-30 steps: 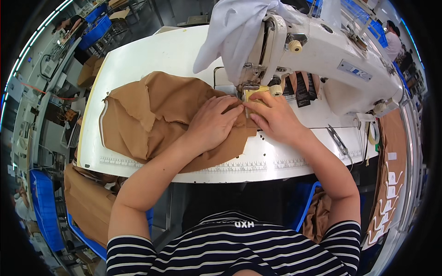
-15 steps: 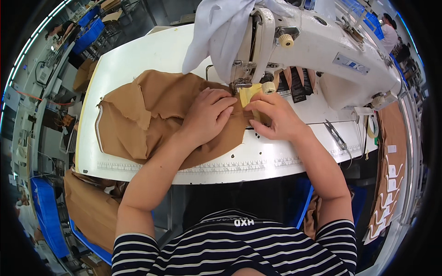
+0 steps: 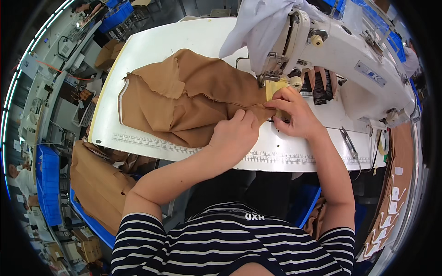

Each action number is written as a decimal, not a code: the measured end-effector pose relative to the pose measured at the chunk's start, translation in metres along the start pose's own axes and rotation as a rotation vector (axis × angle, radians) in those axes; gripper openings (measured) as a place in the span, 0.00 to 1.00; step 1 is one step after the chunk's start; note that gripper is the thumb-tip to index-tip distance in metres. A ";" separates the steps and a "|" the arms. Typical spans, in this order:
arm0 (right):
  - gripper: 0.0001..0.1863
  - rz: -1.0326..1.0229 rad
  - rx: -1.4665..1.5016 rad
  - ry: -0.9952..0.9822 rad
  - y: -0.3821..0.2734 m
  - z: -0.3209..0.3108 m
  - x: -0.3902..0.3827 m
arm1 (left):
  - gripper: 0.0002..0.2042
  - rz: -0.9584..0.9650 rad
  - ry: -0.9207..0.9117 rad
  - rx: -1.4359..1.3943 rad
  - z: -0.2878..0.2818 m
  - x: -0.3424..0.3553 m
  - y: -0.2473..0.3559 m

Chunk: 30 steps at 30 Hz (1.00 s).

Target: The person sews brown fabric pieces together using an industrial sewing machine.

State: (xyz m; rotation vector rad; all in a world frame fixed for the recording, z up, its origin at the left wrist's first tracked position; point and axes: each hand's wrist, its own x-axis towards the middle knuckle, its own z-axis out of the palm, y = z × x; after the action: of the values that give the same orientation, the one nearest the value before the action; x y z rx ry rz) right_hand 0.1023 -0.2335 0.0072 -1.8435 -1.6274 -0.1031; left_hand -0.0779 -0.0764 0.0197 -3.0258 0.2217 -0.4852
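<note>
A brown fabric piece [image 3: 202,103] lies bunched on the white sewing machine table, with a white strip along its left edge. Its right end reaches the needle area of the sewing machine [image 3: 317,50], next to a yellow plate [image 3: 275,88]. My left hand [image 3: 237,135] is closed on the near edge of the fabric, fingers curled. Just right of it, my right hand [image 3: 294,112] pinches the fabric's right tip between thumb and fingers, in front of the presser foot. Parts of the fingertips and the fabric under them are hidden.
Thread snips [image 3: 350,143] lie on the table's right side, near a tape roll [image 3: 383,142]. Pale cloth [image 3: 258,32] hangs over the machine head. Dark labels [image 3: 323,87] sit behind the needle. More brown fabric [image 3: 96,184] rests in a blue bin at lower left. Another person [image 3: 87,9] works far left.
My left hand has moved off the top of the fabric to its near edge and curled. The right hand stays by the presser foot. The whole view has shifted, the table appearing further right.
</note>
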 end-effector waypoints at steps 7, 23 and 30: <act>0.18 0.013 -0.006 0.018 0.002 0.001 -0.005 | 0.08 0.007 0.123 -0.169 0.012 0.023 -0.014; 0.15 0.184 0.120 0.085 -0.004 0.008 0.001 | 0.07 0.093 0.687 -0.281 0.025 0.034 -0.029; 0.17 0.188 0.113 0.128 -0.003 0.009 -0.003 | 0.04 0.067 0.616 -0.128 0.034 0.033 -0.027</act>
State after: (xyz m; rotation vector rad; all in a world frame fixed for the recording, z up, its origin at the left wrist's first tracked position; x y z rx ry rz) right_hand 0.0957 -0.2311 0.0004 -1.8533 -1.3393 -0.0450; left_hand -0.0324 -0.0528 0.0002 -2.8716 0.3933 -1.4323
